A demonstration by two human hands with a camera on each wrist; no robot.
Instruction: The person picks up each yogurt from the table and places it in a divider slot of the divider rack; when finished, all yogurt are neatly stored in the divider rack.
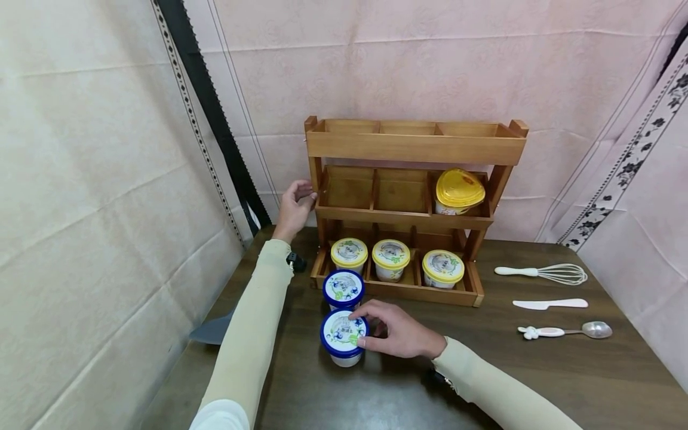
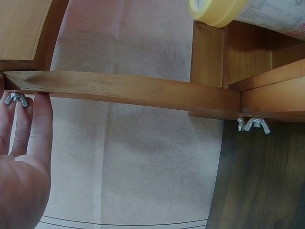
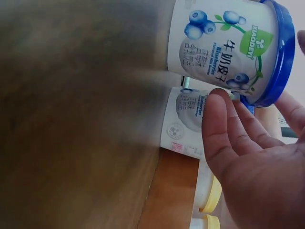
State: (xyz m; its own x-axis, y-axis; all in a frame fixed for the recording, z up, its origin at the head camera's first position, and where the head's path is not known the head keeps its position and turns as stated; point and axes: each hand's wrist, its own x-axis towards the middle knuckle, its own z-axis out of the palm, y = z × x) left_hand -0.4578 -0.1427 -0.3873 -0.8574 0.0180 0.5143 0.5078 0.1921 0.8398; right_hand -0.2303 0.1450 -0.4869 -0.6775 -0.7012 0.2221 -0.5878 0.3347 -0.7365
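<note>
The right grip [image 3: 262, 174], a bare hand with its palm in sight and fingers loosely bent, hung beside a white cup [image 3: 209, 36] with a blue lid [image 3: 282, 52]. The cup's base faced the tabletop [image 3: 71, 119], and its side bore blueberries, a green leaf badge reading XIAODEYI and Chinese characters. Whether the fingertips touched it could not be told. A second white cup [image 3: 183, 126] with a similar label stood just beyond, partly covered by the fingers and the first cup. Farther on ran a wooden board [image 3: 169, 191]; past its edge showed a yellow lid [image 3: 214, 195] and, at the bottom, part of another yellow lid [image 3: 213, 222]
</note>
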